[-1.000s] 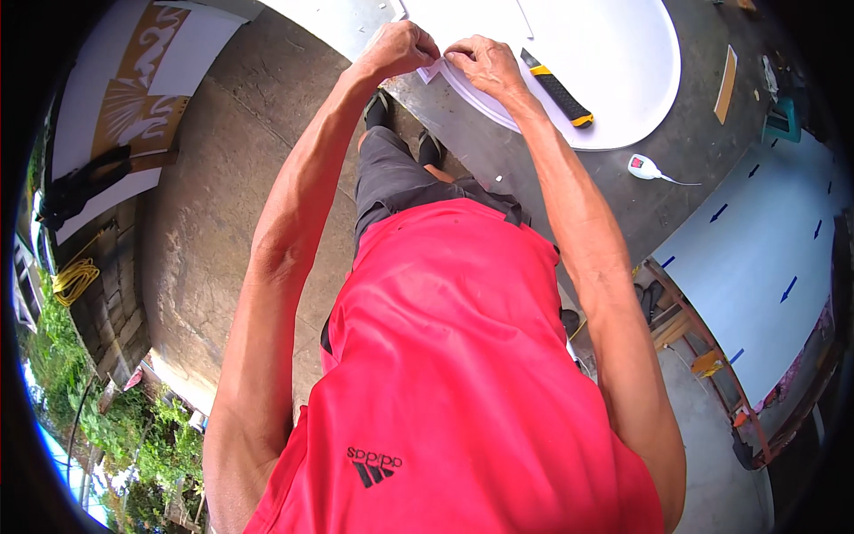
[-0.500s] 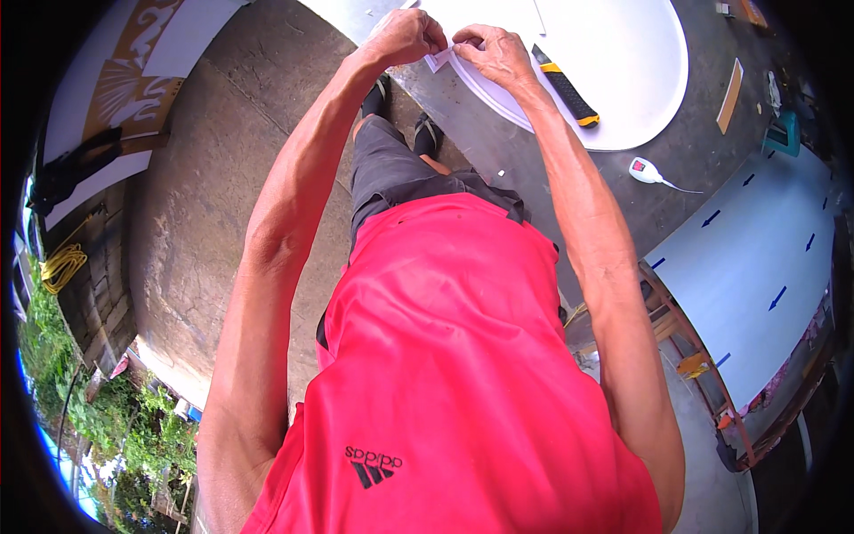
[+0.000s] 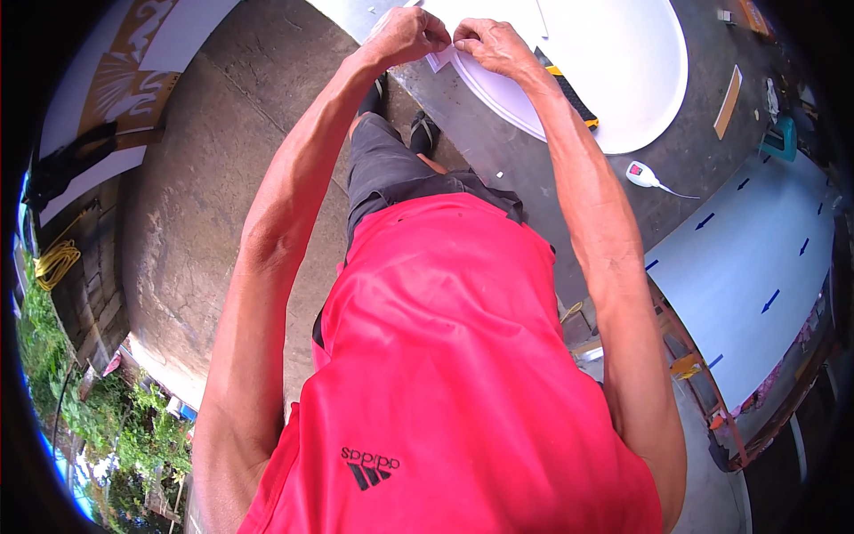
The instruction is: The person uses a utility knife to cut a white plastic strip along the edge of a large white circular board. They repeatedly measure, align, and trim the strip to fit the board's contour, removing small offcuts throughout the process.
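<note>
Both hands meet at the top of the view, over the near left edge of a large white rounded board (image 3: 627, 76). My left hand (image 3: 407, 37) is closed, its fingertips pinched at a small flat white strip (image 3: 438, 61). My right hand (image 3: 498, 44) pinches close beside it, fingertips almost touching the left ones; what it grips is too small to make out. A yellow-and-black utility knife (image 3: 576, 100) lies on the board, partly covered by my right forearm. On the grey table right of the board lies a small white bottle (image 3: 641, 174) with a thin nozzle.
The grey table (image 3: 685, 160) also carries a tan strip (image 3: 728, 102) and a teal object (image 3: 780, 138). At right is a pale blue sheet (image 3: 756, 267) with dark arrows. Brown-and-white decorated panels (image 3: 133, 89) and coiled yellow cord (image 3: 58, 264) are at left, beside concrete floor (image 3: 231, 151).
My right forearm now covers more of the knife. Both hands stay pinched together at the board's edge, while the whole view has shifted slightly.
</note>
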Motion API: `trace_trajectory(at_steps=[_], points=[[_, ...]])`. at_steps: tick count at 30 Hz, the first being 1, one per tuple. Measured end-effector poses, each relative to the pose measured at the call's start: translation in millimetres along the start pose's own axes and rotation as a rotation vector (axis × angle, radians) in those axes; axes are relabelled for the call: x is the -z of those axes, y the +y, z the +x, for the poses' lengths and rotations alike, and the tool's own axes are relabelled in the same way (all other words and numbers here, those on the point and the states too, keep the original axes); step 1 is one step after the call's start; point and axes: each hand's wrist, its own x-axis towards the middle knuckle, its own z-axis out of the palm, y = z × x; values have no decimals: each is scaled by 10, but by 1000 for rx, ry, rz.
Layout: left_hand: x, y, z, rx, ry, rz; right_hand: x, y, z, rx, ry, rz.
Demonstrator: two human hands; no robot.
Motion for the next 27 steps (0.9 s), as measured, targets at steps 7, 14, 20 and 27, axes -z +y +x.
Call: trace_trajectory(at_steps=[7, 14, 20, 27], points=[[-10, 33, -41, -71, 55, -1, 30, 45, 227, -94, -170, -65], [13, 50, -30, -81, 38, 108, 54, -51, 44, 30, -31, 4], [34, 205, -49, 87, 20, 145, 50, 21, -94, 264, 73, -53], [119, 349, -32, 162, -54, 186, 66, -57, -130, 345, 119, -181]])
